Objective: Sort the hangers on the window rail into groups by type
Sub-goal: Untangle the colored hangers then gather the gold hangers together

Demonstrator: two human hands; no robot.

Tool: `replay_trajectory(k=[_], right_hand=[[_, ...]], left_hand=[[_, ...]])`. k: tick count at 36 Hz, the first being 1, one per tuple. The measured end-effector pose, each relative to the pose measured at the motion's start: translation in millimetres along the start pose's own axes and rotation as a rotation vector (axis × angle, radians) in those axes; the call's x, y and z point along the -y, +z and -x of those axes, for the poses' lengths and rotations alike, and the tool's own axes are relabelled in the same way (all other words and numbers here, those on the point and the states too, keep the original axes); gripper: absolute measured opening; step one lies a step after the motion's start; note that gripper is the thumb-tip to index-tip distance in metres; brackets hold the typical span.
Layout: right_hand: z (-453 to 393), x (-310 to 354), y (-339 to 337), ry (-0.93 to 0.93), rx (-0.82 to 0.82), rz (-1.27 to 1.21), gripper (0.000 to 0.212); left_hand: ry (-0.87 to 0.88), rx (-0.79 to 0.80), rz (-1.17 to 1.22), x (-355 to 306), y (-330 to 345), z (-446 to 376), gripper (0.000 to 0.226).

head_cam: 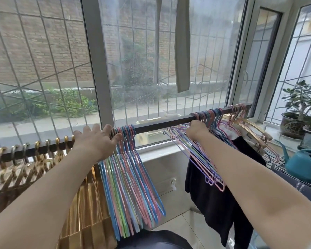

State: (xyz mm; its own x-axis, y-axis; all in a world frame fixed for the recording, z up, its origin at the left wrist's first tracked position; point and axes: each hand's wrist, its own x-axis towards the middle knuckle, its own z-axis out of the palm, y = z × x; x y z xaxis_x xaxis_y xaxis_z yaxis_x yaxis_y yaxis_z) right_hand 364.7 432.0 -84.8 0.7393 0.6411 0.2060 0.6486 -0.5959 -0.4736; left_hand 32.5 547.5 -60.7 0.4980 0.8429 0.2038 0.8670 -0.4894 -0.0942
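- The window (160,51) fills the background, with a grille outside the glass.
- The rail (162,124), a dark bar, runs in front of the window, its long axis rising from lower left to upper right.
- Gold hangers (43,164) sit on the rail's left end, hooks spaced apart, bodies hanging down.
- A black garment (214,194) hangs below the rail at the right.
- Pastel wire hangers (131,186) hang bunched near the rail's middle, bodies slanting down and right.
- A second pastel bunch (196,150) hangs further right, beside pale wooden hangers (250,126).
- The left hand (95,141) lies over the rail, grip open, fingertips touching the middle bunch's hooks.
- The right hand (197,129) has its grip closed around the second bunch just under the rail.
- A teal watering can (303,164) stands at the far right.
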Motion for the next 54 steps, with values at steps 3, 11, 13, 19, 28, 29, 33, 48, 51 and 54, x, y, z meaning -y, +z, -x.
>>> replay_trajectory(k=[3,11,13,19,28,29,33,48,51,54], right_hand=[[-9.9,-5.6,-0.1,0.062,0.03,-0.115,0.023],[1.8,2.0,3.6,0.035,0.009,-0.145,0.019],[31.2,18.2,6.0,-0.017,0.087,-0.248,0.017],[126.6,64.4,31.3,-0.217,0.624,-0.431,0.021],[161.1,62.2,80.3,-0.171,0.523,-0.412,0.036],[163.0,59.4,81.5,-0.183,0.507,-0.391,0.034],[173.4,50.5,79.1,-0.212,0.477,-0.342,0.035],[189.3,17.7,-33.7,-0.075,0.347,-0.869,0.036],[191.2,11.6,-52.0,-0.093,0.287,-0.951,0.025],[186.1,15.5,-52.9,-0.105,0.238,-0.945,0.023]], left_hand=[[0.004,-0.003,-0.001,-0.3,-0.4,0.7,0.075],[0.0,-0.011,0.0,-0.9,-0.8,-1.7,0.074],[0.003,-0.013,-0.004,-2.2,-0.3,-2.2,0.074],[-0.002,-0.01,-0.019,-0.6,-0.3,-2.6,0.074],[0.014,-0.013,-0.003,1.9,2.9,2.9,0.074],[0.014,-0.014,-0.006,2.2,2.2,2.4,0.075],[0.009,-0.019,-0.01,3.0,0.7,0.3,0.076],[0.023,-0.029,-0.028,-0.9,2.4,3.3,0.073],[0.027,-0.031,-0.026,0.2,2.1,3.3,0.074],[0.019,-0.024,-0.026,3.0,1.4,3.4,0.075]])
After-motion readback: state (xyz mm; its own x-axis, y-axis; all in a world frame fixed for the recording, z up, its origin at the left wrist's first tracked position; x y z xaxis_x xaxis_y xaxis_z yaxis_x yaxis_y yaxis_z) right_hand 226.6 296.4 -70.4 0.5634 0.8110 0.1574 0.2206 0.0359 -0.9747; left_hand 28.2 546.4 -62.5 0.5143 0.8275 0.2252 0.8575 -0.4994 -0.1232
